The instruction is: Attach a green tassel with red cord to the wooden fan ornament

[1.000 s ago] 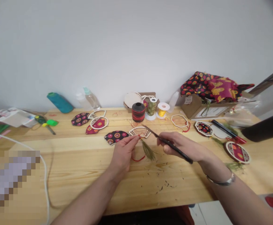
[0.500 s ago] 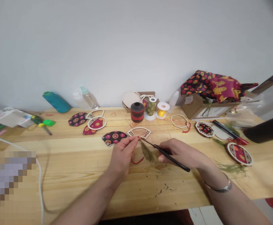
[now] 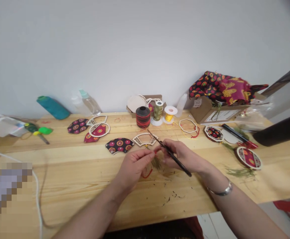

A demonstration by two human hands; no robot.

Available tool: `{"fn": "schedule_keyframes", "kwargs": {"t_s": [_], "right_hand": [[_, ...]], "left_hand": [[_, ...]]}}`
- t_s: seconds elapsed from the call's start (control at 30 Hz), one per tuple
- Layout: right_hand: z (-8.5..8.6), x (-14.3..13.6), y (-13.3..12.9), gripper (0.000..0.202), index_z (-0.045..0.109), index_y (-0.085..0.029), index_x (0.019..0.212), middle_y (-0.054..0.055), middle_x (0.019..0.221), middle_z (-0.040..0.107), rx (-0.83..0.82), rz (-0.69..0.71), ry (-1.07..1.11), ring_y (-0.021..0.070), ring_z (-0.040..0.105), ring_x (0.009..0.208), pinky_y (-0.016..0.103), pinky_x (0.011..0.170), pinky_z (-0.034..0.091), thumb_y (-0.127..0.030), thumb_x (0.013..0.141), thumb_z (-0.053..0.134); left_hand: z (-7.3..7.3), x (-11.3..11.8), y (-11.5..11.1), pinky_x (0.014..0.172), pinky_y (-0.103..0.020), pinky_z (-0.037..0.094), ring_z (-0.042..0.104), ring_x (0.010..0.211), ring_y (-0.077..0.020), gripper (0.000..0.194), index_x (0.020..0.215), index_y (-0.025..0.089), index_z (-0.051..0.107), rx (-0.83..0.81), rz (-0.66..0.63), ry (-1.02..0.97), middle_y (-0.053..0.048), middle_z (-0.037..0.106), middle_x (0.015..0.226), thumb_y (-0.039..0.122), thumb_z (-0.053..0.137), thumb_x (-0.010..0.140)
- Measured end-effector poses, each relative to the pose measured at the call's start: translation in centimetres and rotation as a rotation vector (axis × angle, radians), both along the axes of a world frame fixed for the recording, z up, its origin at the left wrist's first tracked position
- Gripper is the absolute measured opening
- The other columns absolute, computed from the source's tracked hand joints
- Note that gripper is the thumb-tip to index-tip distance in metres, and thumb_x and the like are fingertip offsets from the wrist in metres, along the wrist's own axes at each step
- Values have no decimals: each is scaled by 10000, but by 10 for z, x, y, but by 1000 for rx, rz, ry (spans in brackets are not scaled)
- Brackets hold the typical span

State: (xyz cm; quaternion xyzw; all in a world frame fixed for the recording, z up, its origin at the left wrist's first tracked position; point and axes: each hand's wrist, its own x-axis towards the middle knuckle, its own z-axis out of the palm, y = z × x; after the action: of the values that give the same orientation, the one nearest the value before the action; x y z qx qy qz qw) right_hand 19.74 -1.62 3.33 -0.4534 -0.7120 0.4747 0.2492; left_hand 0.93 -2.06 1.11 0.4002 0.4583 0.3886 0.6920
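My left hand [image 3: 135, 167] pinches the top of an olive-green tassel [image 3: 156, 164] with a bit of red cord [image 3: 148, 174] hanging by it. My right hand [image 3: 182, 156] is closed round black-handled scissors [image 3: 173, 156], whose thin blades point up and left, apart from the tassel. The right fingertips meet the left ones at the tassel's top, so the exact grip there is hidden. Just beyond the hands lie a fan-shaped wooden frame [image 3: 145, 144] and a fan-shaped patterned fabric piece [image 3: 119, 145].
Thread spools stand behind: red-and-black [image 3: 143, 120], green [image 3: 158, 113], yellow [image 3: 169, 117]. A cardboard box [image 3: 202, 111] with patterned cloth [image 3: 224, 87] is at the back right. Dark scraps [image 3: 170, 199] lie before me. A white cable [image 3: 37, 189] runs down the left.
My right hand has moved left to meet my left fingertips. The scissors' blades have swung up, away from the tassel. The whole view has shifted slightly.
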Motion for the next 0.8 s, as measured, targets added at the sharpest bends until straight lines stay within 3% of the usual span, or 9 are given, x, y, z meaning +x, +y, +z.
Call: {"fn": "schedule_keyframes", "kwargs": {"t_s": [0.13,0.23,0.33,0.4,0.57,0.7,0.8], "right_hand": [[13,34,2,59,567,-182,782,6,724,583,182,-31,-514,120,474,625,230,571,340,-224,751,540],[14,60,7,127,569,-188,719,32,699,616,158,-101,-818,134,496,578,243,545,322,-281,779,505],[12,69,11,216,597,-175,772,90,751,649,177,-329,-1049,182,556,621,266,555,329,-363,797,493],[12,68,12,311,597,-164,796,102,740,644,212,-432,-1047,198,565,627,271,546,328,-447,820,470],[14,68,11,452,577,-175,727,44,639,600,189,-248,-774,159,528,567,249,521,336,-579,842,411],[7,91,11,434,665,-178,834,104,813,681,17,-307,-994,220,607,690,277,570,374,-586,745,548],[7,108,12,453,685,-182,861,135,862,687,-45,-438,-1140,270,621,749,304,574,377,-592,714,558]], "left_hand": [[-2,-2,7,369,-174,151,249,375,-18,255,726,138,737,-28,176,-11,44,487,454,347,786,588],[-3,-3,11,357,-168,162,258,365,-10,288,727,129,726,-57,257,-53,44,516,480,338,809,548],[-4,-3,11,352,-163,167,254,361,-6,309,738,120,722,-66,280,-78,59,490,468,334,819,538],[-4,-3,10,354,-161,175,249,360,-6,317,747,113,720,-65,282,-82,78,439,444,336,820,546],[-5,-4,12,351,-156,180,239,355,-2,334,764,107,701,-68,338,-104,97,409,442,323,828,542],[-2,-9,20,344,-139,170,221,356,4,328,733,105,669,-78,429,-189,112,375,433,287,838,519],[2,-13,24,334,-129,178,207,356,1,311,754,104,658,-58,491,-250,131,308,427,266,823,546]]}}
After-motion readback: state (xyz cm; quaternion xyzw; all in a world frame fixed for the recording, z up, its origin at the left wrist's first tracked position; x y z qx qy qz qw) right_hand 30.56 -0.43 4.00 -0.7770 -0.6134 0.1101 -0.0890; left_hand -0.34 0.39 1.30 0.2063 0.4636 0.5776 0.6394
